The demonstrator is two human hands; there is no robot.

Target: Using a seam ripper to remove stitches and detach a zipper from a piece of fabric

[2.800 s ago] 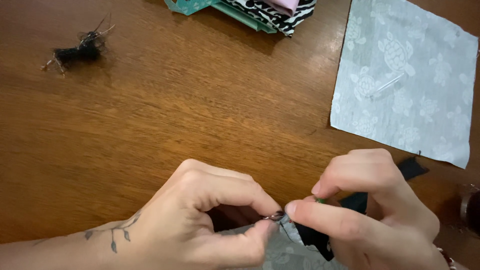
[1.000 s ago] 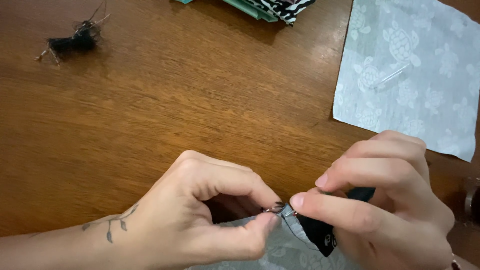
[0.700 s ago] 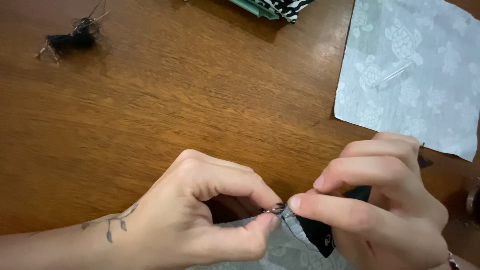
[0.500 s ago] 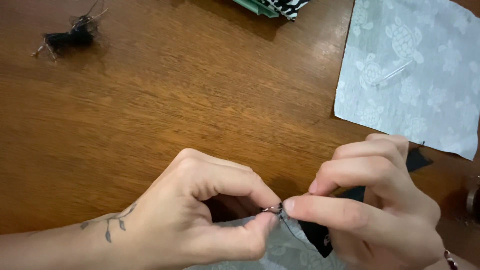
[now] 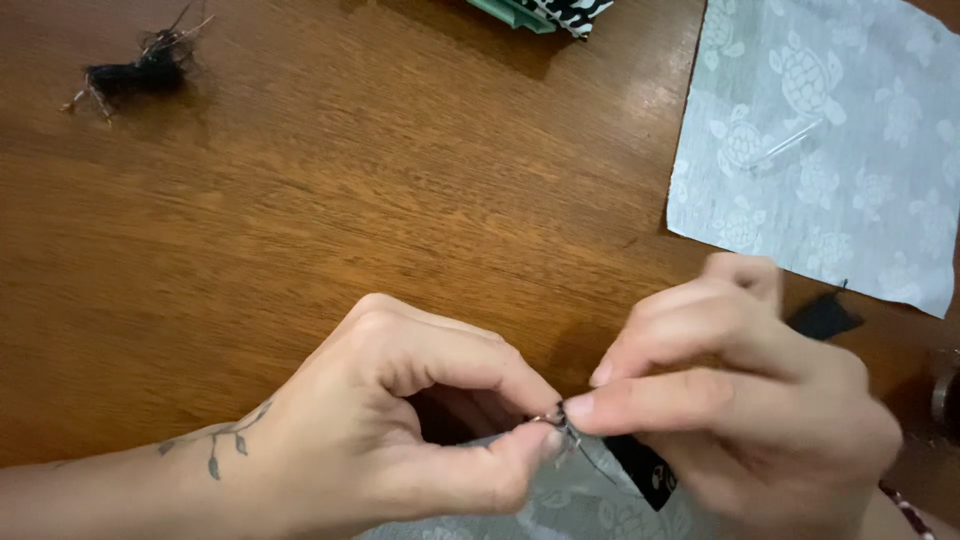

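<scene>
Underneath, a glossy brown wooden table spreads.

Your left hand and right hand pinch a small dark clasp together over pale grey fabric on the wooden surface, near a turtle-patterned cloth square

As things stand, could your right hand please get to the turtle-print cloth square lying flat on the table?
Probably yes: the cloth square lies just beyond the right hand, bare table between them.
</scene>
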